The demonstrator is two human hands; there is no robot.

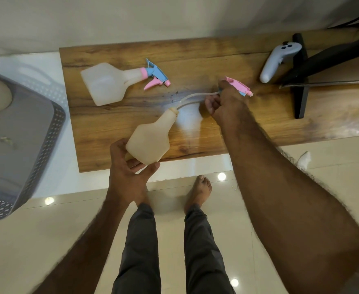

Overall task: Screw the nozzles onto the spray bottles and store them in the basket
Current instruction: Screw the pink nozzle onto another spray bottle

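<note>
**Tube in the neck, nozzle not yet seated**

Your left hand grips the base of a translucent whitish plastic spray bottle, thumb on one side and fingers curled under the other. It holds the bottle tilted above the near table edge, with the open neck aimed toward your right hand. Your right hand is closed around a pink-and-blue plastic trigger nozzle; only the pink top and spout tip show past your knuckles. From that nozzle a thin pale dip tube curves across the gap between your hands, and its end enters the bottle's neck. The nozzle itself is well apart from the neck, so it is not screwed on.

Beyond your left hand, a second translucent bottle lies on its side on the brown wood-grain tabletop. Its own pink-and-blue trigger head is fitted on its neck. A few dark droplets dot the wood between that bottle and the tube.

To the left of your left hand, off the table, is the grey perforated plastic basket. A pale shape lies in it, too blurred to identify.

Beyond and to the right of your right hand, a light grey handheld controller lies beside a black metal stand.
</note>
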